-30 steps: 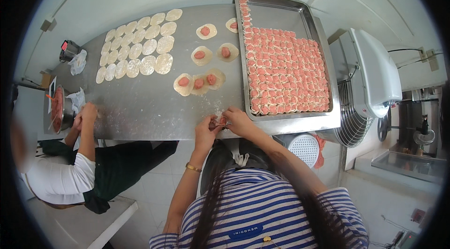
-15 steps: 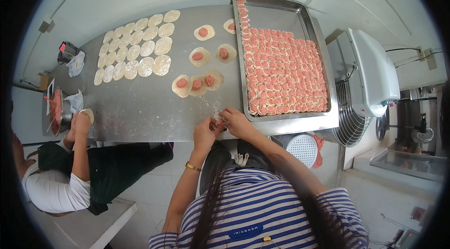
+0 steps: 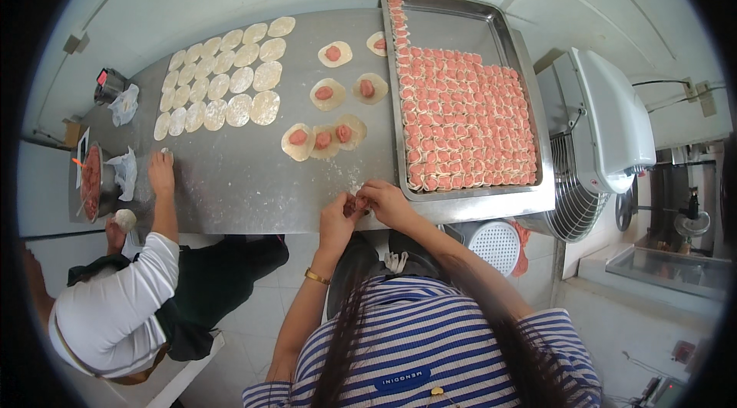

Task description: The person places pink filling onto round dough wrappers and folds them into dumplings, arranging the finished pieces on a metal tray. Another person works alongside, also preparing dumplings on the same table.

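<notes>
At the table's near edge, my left hand and my right hand meet with fingers closed around one small meat-filled dumpling, mostly hidden by the fingers. Beyond them lie several round dough wrappers topped with pink filling, among them an overlapping group and a single wrapper. To the right stands a large metal tray, its lower part packed with rows of open-topped dumplings. Flat bare wrappers are laid in rows at the far left.
At left, a co-worker's hand touches the metal table; their other hand holds a pale wrapper beside a bowl of meat filling. A white mixer stands right of the table, a perforated stool below it.
My hands stay nearly in place, fingers shifting slightly around the dumpling. The co-worker leans further in: one hand has moved onto the table, the other has lowered with a wrapper.
</notes>
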